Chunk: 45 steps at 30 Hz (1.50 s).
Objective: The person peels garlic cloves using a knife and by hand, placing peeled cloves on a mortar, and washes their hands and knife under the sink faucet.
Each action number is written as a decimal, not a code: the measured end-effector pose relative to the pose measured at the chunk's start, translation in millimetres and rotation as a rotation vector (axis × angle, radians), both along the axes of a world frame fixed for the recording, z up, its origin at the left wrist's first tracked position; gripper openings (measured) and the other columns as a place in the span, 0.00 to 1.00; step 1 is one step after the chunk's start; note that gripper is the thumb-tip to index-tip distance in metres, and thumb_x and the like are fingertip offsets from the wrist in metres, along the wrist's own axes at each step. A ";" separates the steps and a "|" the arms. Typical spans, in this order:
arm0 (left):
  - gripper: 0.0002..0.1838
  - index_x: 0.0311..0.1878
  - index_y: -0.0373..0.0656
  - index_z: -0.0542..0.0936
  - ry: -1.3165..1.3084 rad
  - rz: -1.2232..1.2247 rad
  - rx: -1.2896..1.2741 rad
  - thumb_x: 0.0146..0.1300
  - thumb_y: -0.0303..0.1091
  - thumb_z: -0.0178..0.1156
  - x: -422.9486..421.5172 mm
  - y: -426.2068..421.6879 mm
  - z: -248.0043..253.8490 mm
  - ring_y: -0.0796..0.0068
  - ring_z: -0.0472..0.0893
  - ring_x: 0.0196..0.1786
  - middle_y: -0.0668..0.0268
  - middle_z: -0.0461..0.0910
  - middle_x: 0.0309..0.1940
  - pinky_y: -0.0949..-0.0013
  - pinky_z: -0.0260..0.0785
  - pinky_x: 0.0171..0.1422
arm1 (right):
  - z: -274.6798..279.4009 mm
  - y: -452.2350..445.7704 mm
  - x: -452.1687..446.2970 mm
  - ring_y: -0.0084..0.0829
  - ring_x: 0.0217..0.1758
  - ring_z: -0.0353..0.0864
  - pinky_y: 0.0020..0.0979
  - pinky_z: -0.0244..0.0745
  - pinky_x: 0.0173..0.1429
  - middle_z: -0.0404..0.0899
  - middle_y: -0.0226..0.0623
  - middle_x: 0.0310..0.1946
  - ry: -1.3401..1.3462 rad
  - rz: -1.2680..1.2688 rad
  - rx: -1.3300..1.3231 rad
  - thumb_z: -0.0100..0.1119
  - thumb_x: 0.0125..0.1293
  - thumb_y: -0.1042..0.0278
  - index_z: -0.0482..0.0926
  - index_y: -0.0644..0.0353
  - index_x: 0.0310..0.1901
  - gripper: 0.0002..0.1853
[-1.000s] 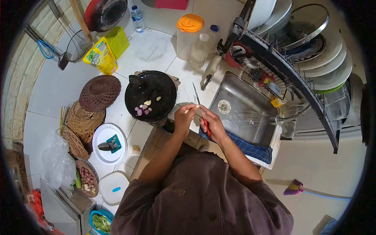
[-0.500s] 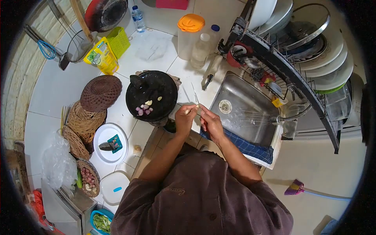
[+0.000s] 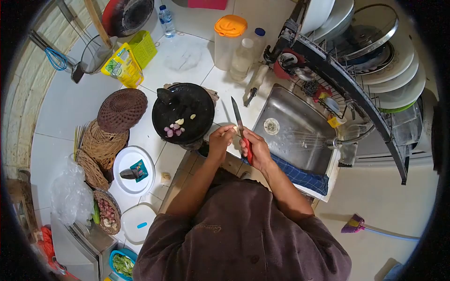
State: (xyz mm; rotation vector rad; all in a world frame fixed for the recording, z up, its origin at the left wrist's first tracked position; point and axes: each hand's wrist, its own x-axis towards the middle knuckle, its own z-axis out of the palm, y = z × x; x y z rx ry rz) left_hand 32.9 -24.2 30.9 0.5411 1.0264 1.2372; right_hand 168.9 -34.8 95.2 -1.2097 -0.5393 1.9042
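My right hand (image 3: 255, 149) is closed round the red handle of a knife (image 3: 237, 114), whose blade points up and away from me. Close beside it, my left hand (image 3: 220, 142) pinches a small pale garlic clove (image 3: 236, 129) near the blade. Both hands are over the counter edge, left of the sink. To their left, a black stone mortar (image 3: 187, 105) holds peeled shallots (image 3: 174, 131) and a few garlic cloves (image 3: 179, 122), with a stone pestle (image 3: 164, 96) at its upper left.
A steel sink (image 3: 290, 119) with running water lies to the right, below a dish rack (image 3: 347, 77). Bottles (image 3: 242, 58) and an orange-lidded container (image 3: 229, 44) stand at the back. A white plate (image 3: 123, 161), baskets (image 3: 104, 145) and a shallot basket (image 3: 107, 211) are at the left.
The knife has turned in my right hand, so its blade shows broadside and its red handle is visible again. My left hand stays beside it with the clove. The view has shifted slightly.
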 end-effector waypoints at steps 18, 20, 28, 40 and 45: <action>0.16 0.49 0.32 0.77 -0.075 0.049 -0.029 0.59 0.30 0.60 -9.9 8.9 -5.5 0.87 0.67 0.22 0.67 0.81 0.33 0.82 0.54 0.24 | -41.6 22.2 8.1 0.16 0.16 0.62 0.19 0.57 0.18 0.68 0.25 0.19 -0.312 0.071 0.053 0.50 0.70 0.61 0.71 0.60 0.60 0.21; 0.16 0.49 0.33 0.77 -0.091 0.055 -0.043 0.59 0.29 0.60 -9.1 8.8 -5.4 0.87 0.67 0.23 0.67 0.80 0.33 0.82 0.55 0.24 | -51.5 27.3 9.3 0.16 0.16 0.61 0.19 0.57 0.18 0.68 0.25 0.19 -0.337 0.151 -0.001 0.50 0.70 0.61 0.70 0.59 0.61 0.21; 0.16 0.49 0.33 0.78 -0.023 0.036 -0.005 0.58 0.30 0.63 -13.5 10.9 -6.8 0.87 0.68 0.24 0.69 0.80 0.33 0.80 0.57 0.27 | -41.0 16.1 5.1 0.15 0.18 0.61 0.18 0.57 0.20 0.69 0.24 0.21 -0.301 0.170 0.166 0.48 0.71 0.62 0.68 0.60 0.63 0.21; 0.13 0.48 0.33 0.78 0.079 -0.029 0.088 0.61 0.28 0.61 -9.9 17.0 -0.3 0.86 0.69 0.26 0.68 0.80 0.34 0.79 0.60 0.29 | -30.2 16.0 11.4 0.15 0.18 0.60 0.18 0.58 0.22 0.71 0.25 0.21 -0.304 0.220 0.280 0.47 0.72 0.62 0.67 0.58 0.64 0.21; 0.15 0.48 0.36 0.81 0.145 -0.025 0.127 0.59 0.32 0.64 -9.2 14.0 9.6 0.90 0.68 0.25 0.73 0.78 0.27 0.83 0.58 0.28 | -8.9 10.6 8.2 0.13 0.20 0.60 0.18 0.56 0.23 0.69 0.24 0.21 -0.361 0.268 0.358 0.49 0.70 0.64 0.66 0.52 0.65 0.22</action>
